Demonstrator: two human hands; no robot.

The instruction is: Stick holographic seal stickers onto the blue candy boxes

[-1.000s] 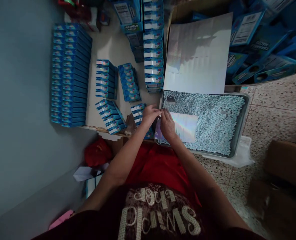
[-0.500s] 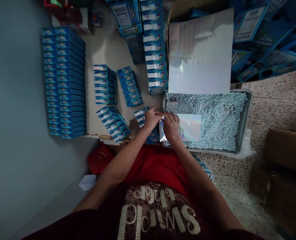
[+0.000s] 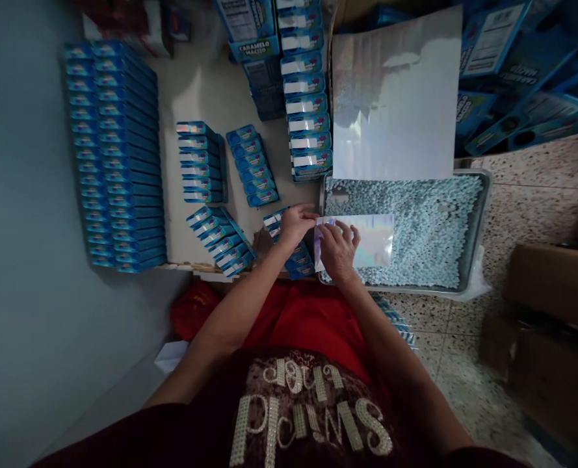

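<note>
A shiny iridescent sheet (image 3: pixel 374 240) lies flat over the tray of small pale blue pellets (image 3: pixel 430 234). My left hand (image 3: pixel 296 224) reaches to the sheet's upper left corner, its fingertips closed on that edge. My right hand (image 3: pixel 338 250) rests over the sheet's left part, fingers bent and spread, tips on the surface. Under the right palm, part of the sheet is hidden. Just below my left hand stands a short row of blue candy boxes (image 3: pixel 299 261), partly covered by the hand and wrist.
Tall double stacks of blue boxes (image 3: pixel 132 156) stand at the left by the wall. Smaller groups of boxes (image 3: pixel 252 166) sit mid-table. A large silvery sheet (image 3: pixel 396 110) leans behind the tray, beside a carton of blue packages (image 3: pixel 508 78). Brown cartons (image 3: pixel 554 286) are on the floor at right.
The shiny sheet's left end, bent up between my hands before, now lies flatter. My right hand's fingers have spread and drawn slightly away from my left hand.
</note>
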